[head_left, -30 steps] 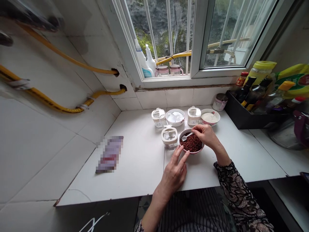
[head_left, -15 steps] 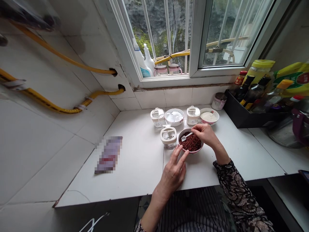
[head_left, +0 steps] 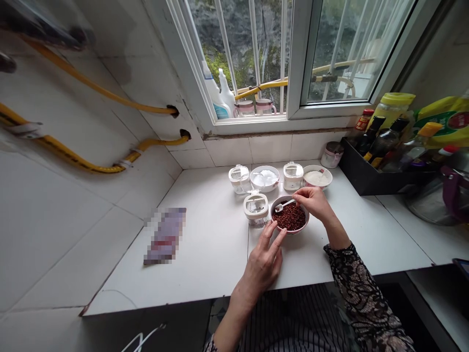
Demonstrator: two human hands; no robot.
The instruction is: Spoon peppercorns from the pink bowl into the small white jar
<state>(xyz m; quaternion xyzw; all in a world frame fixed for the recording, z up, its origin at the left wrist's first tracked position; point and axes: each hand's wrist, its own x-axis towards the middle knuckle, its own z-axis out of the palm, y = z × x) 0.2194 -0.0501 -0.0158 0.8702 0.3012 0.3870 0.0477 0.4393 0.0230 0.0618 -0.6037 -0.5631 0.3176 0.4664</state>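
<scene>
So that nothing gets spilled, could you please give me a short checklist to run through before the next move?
1. Spoon held by the right hand: ok, handle pinched in the fingers.
2. Left hand at the bowl: ok, fingertips at its near rim.
3. Spoon's head within the bowl's rim, by the dark red grains: ok.
4. Spoon loaded: cannot tell, too small.
5. Bowl back from the counter's front edge: ok.
6. Nearest container's lid fully shut: cannot tell.

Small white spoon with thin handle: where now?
Head view, slightly right of centre: the small white spoon is pinched in the right hand, over dark red granules in the round pink-and-white bowl.
</scene>
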